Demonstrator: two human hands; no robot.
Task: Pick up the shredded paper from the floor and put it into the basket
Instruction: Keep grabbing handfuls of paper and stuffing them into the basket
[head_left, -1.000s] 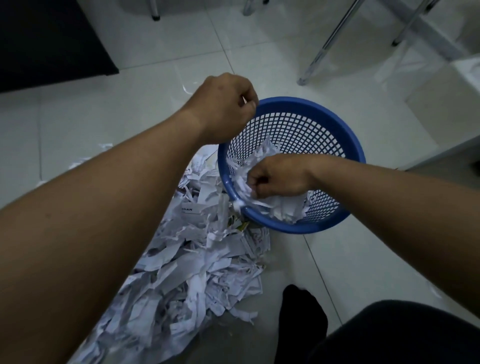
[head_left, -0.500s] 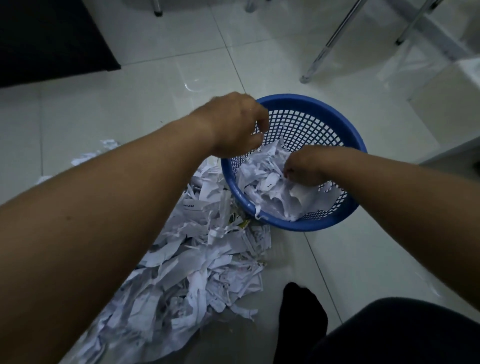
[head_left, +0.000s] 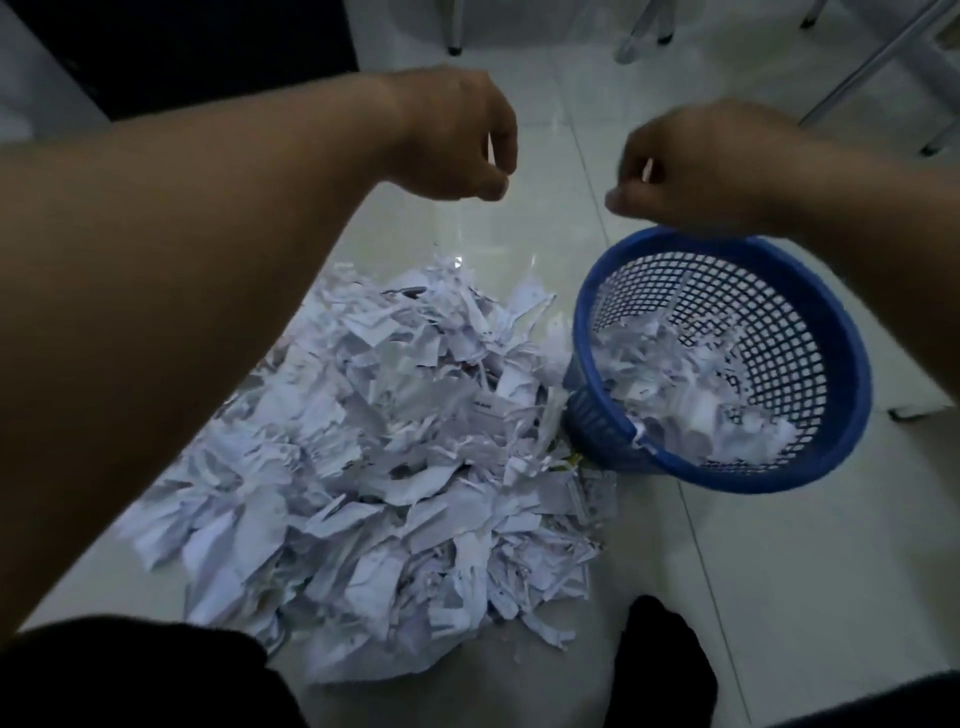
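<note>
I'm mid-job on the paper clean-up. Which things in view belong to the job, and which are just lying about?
Job:
- shredded paper pile on the floor
- blue basket, partly filled with paper
- left hand and right hand, both above the floor, nothing visibly held

Just there:
- metal chair legs
- dark mat
- black-socked foot

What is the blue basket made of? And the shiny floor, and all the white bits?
Blue basket: looks like moulded plastic, smooth, with a grid of holes. Floor: probably glazed tile, glossy, with reflections and thin joint lines. White bits: thin torn paper, matte, some printed.
</note>
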